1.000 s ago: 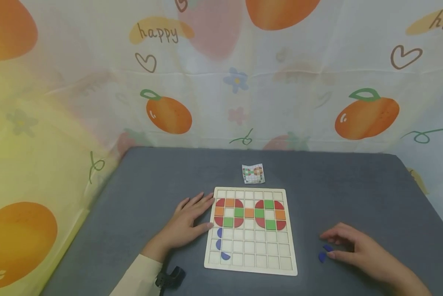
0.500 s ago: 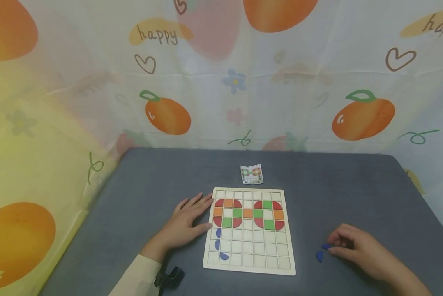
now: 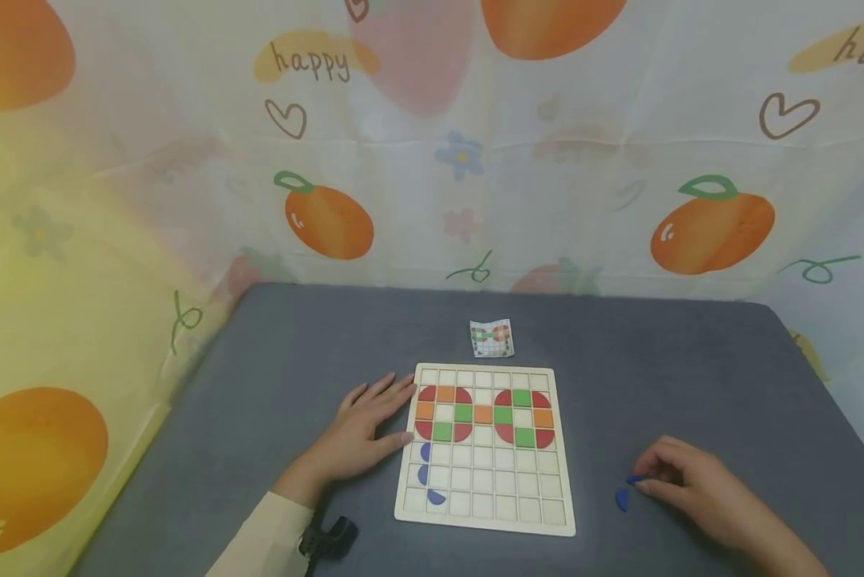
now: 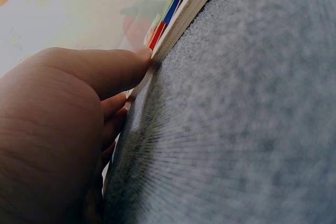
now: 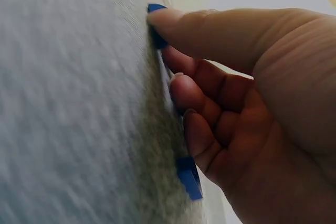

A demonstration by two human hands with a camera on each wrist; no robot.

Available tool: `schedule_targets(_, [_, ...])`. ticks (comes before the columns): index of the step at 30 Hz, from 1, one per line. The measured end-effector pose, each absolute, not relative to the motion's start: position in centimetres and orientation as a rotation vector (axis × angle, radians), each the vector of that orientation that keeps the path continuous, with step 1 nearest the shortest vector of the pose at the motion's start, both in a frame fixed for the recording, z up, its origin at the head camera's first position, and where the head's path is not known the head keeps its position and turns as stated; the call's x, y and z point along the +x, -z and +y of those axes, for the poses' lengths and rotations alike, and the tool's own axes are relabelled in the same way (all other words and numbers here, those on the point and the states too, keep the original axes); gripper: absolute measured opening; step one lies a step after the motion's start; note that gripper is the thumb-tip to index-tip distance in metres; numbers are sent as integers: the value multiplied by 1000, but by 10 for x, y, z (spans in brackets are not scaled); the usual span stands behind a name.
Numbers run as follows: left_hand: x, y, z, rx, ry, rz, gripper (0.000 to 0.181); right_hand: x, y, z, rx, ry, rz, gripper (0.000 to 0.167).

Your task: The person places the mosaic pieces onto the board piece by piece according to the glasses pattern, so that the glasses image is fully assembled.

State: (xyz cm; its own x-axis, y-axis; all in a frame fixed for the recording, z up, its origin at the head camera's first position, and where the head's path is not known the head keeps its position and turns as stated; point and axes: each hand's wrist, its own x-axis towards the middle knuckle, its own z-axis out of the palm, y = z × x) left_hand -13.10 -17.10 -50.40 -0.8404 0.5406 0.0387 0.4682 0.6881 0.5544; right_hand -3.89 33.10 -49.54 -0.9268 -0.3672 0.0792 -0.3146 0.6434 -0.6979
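A pale wooden grid board [image 3: 493,509] lies in the middle of the table, with red, orange and green pieces in its upper rows. Three blue half-round pieces [image 3: 436,497] sit at its lower left. My left hand [image 3: 360,429] lies with straight fingers against the board's left edge; in the left wrist view its thumb [image 4: 123,69] touches that edge. Right of the board, my right hand [image 3: 699,487] pinches a blue half-round piece [image 5: 157,36] between thumb and curled fingers, close to the tabletop. Another blue piece [image 3: 622,499] lies just left of it.
A small printed pattern card [image 3: 492,339] lies behind the board. Near the hand in the right wrist view lies a further blue piece [image 5: 190,178]. A black strap device [image 3: 329,538] is at my left wrist. A fruit-patterned curtain [image 3: 547,176] hangs behind the grey table [image 3: 316,336].
My right thumb and fingers have drawn together on one of the blue pieces. The left hand has stayed at the board's edge. The camera view has shifted slightly.
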Motion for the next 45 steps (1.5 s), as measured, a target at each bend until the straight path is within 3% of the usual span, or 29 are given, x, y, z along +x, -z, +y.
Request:
schedule_targets(11, [-131, 504, -171, 846, -847, 2775, 78, -42, 490, 288, -465, 1240, 2916, 26])
schedule_targets(25, [-131, 505, -171, 828, -845, 2772, 79, -47, 481, 214, 128, 1386, 2669, 11])
schedule_targets(35, [-131, 504, -170, 833, -839, 2781, 79, -51, 481, 195, 179, 1319, 2698, 14])
schedule_targets(45, [-130, 505, -171, 836, -841, 2783, 79, -53, 484, 207, 105, 1272, 2708, 5])
